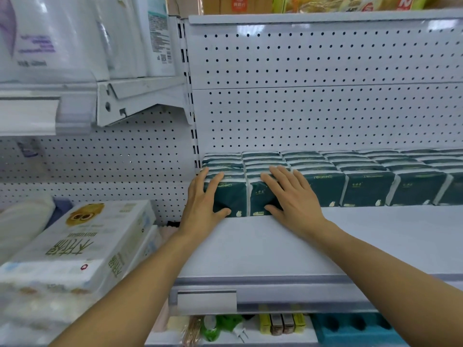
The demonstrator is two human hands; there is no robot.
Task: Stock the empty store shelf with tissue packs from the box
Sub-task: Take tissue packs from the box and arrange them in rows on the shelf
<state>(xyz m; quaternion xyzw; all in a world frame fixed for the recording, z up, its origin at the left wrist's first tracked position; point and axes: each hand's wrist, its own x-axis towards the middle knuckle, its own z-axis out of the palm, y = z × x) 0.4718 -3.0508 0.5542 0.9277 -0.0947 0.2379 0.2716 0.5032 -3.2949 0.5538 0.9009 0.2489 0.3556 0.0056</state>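
Observation:
Dark green tissue packs point(368, 187) stand in rows at the back of the white shelf point(263, 249), against the pegboard. My left hand point(204, 200) lies with straight fingers on the front of the leftmost pack point(234, 196), thumb under its lower edge. My right hand point(292, 194) lies flat on the second pack point(258, 196), fingers reaching over its top. The box is not in view.
A white pegboard back wall point(325, 83) rises behind the packs. White tissue boxes point(80, 249) fill the neighbouring shelf at the left. A shelf bracket point(140, 101) juts out at upper left. Small goods point(250, 326) sit on the shelf below. A blank price strip point(206, 300) runs along the front edge.

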